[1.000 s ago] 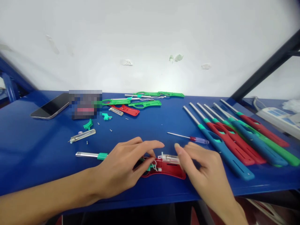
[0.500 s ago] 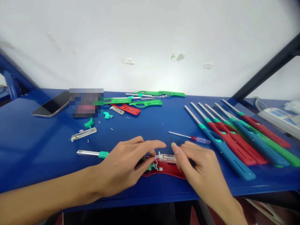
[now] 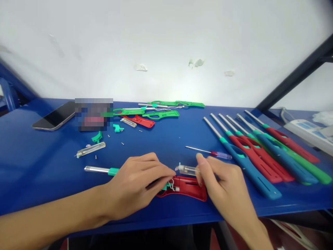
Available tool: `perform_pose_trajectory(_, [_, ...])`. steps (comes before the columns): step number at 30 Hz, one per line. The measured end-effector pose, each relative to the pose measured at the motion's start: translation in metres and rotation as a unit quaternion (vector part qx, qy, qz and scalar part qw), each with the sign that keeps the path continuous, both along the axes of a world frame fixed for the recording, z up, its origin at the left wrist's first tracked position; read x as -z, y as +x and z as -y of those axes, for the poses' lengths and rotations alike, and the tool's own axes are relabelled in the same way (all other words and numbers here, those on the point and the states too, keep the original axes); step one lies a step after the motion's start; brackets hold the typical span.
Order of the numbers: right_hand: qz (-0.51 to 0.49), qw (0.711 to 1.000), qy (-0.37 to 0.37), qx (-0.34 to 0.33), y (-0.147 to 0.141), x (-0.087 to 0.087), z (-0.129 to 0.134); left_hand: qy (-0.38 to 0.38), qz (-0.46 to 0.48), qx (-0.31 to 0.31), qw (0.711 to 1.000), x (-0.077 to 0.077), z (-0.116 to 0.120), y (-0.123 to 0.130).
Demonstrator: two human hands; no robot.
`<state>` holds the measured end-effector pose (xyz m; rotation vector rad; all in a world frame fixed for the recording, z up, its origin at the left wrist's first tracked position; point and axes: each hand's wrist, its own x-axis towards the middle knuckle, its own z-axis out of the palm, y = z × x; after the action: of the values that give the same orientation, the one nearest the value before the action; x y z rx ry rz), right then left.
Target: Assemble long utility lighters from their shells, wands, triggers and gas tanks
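Pinching one end of a clear tube (image 3: pixel 187 169), the right hand (image 3: pixel 222 180) holds it just beside the red half-shell (image 3: pixel 191 187) at lower centre of the frame; the left hand (image 3: pixel 142 180) curls over that shell, though whether it grips it I cannot tell. The tube looks light, stiff and slick, fragile at its small tip, so best held by the body. Farther up lies a screwdriver (image 3: pixel 220 155), with lighters (image 3: pixel 257 176) at the right
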<state>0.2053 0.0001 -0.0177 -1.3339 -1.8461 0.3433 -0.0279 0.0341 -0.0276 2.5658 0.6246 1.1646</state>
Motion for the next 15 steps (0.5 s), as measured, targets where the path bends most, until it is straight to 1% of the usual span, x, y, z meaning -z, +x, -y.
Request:
perform_pose_trajectory(4, [-0.006, 1.0, 0.005, -0.009, -0.0001, -0.0016, 0.0003, 0.0, -0.007, -0.014, 1.0, -0.0021, 0.0016, 0.0005])
perform_pose_trajectory(9, [0.002, 1.0, 0.005, -0.018, -0.0001, -0.0019, 0.0016, -0.05, -0.033, -0.042, 0.997, -0.0031, 0.0043, -0.0005])
perform_pose_trajectory(15, [-0.004, 0.999, -0.015, -0.033, 0.0018, 0.0008, 0.0026, -0.059, -0.037, -0.041, 0.997, 0.0008, 0.0035, -0.0013])
